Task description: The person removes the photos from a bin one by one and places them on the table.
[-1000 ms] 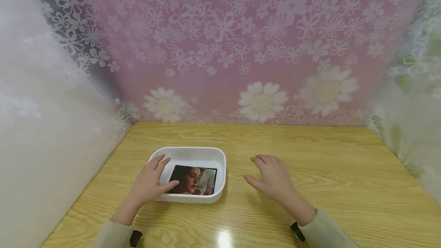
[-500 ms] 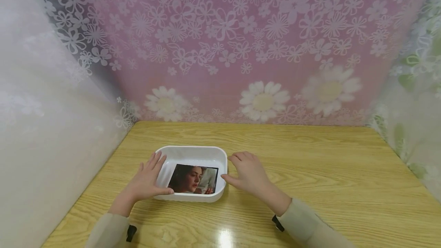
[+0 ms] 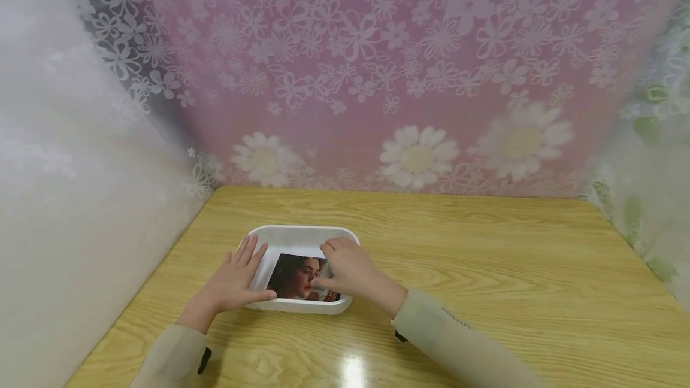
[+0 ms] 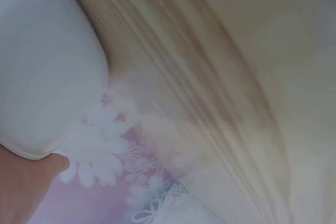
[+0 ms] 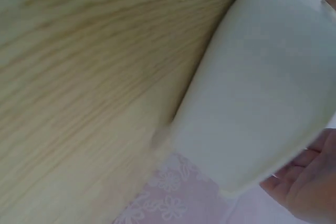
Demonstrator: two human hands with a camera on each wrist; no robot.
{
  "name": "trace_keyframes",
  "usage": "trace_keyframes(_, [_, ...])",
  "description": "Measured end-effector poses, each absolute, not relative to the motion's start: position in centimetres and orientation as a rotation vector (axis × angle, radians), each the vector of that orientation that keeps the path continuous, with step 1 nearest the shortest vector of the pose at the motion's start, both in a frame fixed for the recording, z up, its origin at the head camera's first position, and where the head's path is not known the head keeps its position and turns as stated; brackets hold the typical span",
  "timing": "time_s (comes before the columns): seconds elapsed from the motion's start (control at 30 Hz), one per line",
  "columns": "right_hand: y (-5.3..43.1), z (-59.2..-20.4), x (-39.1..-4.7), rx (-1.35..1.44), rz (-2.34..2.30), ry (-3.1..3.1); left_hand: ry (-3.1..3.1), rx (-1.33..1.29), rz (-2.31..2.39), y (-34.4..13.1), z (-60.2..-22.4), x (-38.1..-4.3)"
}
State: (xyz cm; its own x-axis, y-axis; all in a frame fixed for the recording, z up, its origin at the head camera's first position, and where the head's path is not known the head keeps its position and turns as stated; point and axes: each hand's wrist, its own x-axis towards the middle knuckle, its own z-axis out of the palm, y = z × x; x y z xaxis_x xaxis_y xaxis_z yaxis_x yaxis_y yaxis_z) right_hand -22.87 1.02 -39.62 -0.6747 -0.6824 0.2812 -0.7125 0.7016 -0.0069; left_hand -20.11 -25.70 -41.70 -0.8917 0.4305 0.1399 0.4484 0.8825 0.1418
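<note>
A white plastic tray [image 3: 293, 237] with rounded corners sits on the table, left of the middle. Inside lies a glossy photo print [image 3: 296, 277] with a dark edge, showing a person. My left hand [image 3: 229, 286] rests along the tray's left rim, fingers spread, thumb at the front rim. Over the right part of the tray is my right hand [image 3: 347, 268], its thumb overlapping the photo and a gap between thumb and fingers. It covers the print's upper right corner. In the right wrist view the bent fingers of that hand [image 5: 310, 182] show beyond the tray's rim.
The wood-grain table [image 3: 485, 268] stretches right of the tray. Behind it hangs a pink floral cloth [image 3: 345, 76], with a pale curtain [image 3: 108, 196] on the left and another pale, leaf-patterned one [image 3: 647, 154] on the right.
My right hand has moved left from the bare table, past the tray's right rim, to above the photo. My left hand has settled at the left rim. The tray stays in place.
</note>
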Motion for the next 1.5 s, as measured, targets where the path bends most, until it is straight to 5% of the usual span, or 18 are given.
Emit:
trace_keyframes(0.63, [-1.5, -41.8, -24.2, 0.982, -0.22, -3.011, -2.986, -0.663, -0.215, -25.5, -41.8, -20.1])
trace_keyframes(1.5, [-1.1, -40.6, -24.4, 0.966, 0.223, -2.709, -3.004, -0.643, -0.246, -25.7, -41.6, -20.1])
